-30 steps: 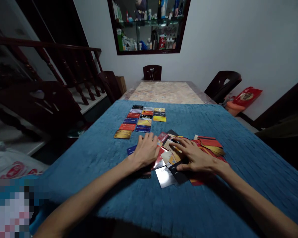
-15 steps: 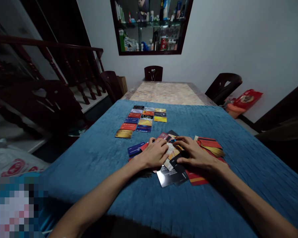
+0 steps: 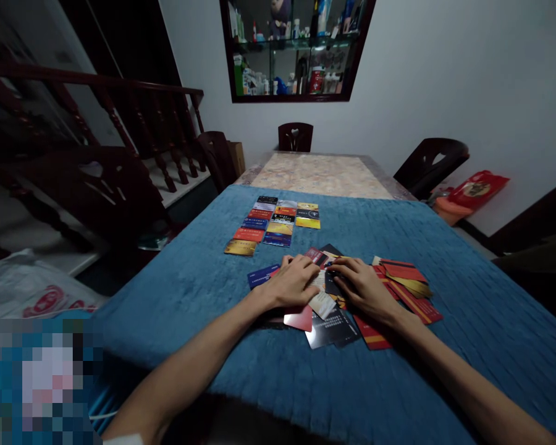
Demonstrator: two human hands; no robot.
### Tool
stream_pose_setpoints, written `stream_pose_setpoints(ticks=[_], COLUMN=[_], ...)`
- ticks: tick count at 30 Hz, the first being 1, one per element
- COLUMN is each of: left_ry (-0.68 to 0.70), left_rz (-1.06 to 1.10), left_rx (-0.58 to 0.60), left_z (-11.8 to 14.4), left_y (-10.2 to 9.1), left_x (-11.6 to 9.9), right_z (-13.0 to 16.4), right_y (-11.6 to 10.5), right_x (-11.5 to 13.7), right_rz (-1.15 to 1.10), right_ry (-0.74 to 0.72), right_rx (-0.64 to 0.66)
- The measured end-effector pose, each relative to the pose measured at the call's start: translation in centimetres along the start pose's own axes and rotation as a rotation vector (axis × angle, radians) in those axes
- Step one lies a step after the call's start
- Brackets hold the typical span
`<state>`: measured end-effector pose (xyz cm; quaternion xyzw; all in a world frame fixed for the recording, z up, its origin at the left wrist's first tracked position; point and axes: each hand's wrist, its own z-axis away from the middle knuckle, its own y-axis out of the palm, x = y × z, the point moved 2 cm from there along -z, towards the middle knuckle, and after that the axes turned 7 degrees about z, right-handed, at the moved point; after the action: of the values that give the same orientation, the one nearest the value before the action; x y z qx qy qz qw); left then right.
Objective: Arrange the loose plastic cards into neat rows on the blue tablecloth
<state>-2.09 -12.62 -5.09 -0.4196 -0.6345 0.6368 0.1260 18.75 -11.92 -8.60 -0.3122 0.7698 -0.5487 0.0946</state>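
Both my hands rest on a loose, overlapping heap of plastic cards on a blue cloth. My left hand (image 3: 296, 281) lies flat over the left part of the heap, fingers stretched out. A blue card (image 3: 262, 275) pokes out beyond it, and a pinkish-red card (image 3: 299, 319) shows below it. My right hand (image 3: 359, 281) is spread over the right part, its fingertips on a black card (image 3: 334, 285). Nearer me lies a dark grey card (image 3: 331, 327). Red and gold cards (image 3: 405, 278) fan out to the right of that hand.
Beyond the heap, several cards (image 3: 278, 226) lie in three overlapping columns on the blue cloth (image 3: 189, 290). The bare tabletop (image 3: 319, 173) shows at the far end. Dark chairs (image 3: 295, 136) stand around the table, with a white bag (image 3: 32, 290) at the left.
The black card under my right hand has shifted up and left within the heap. A pinkish-red card now shows below my left hand. The whole view has shifted slightly.
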Motion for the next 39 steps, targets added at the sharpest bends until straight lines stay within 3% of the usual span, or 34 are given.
stream_pose_setpoints(ticks=[8, 15, 26, 30, 39], left_ry=[0.099, 0.083, 0.162, 0.148, 0.216], left_rz=[-0.087, -0.049, -0.328, -0.322, -0.223], left_rx=[0.004, 0.008, -0.012, -0.003, -0.112], left_z=[0.4, 0.2, 0.9, 1.1, 1.2], left_y=[-0.7, -0.1, -1.9, -2.3, -2.9], left_x=[-0.3, 0.1, -0.9, -0.7, 0.0], right_z=[0.2, 0.3, -0.2, -0.5, -1.6], right_y=[0.4, 0.6, -0.1, -0.2, 0.4], right_x=[0.5, 1.9, 2.4, 4.0, 6.0], right_rz=[0.105, 0.139, 0.225, 0.284, 0.381], right_ry=[-0.047, -0.135, -0.159, -0.207, -0.254], right_rx=[-0.118, -0.109, -0.214, -0.225, -0.283])
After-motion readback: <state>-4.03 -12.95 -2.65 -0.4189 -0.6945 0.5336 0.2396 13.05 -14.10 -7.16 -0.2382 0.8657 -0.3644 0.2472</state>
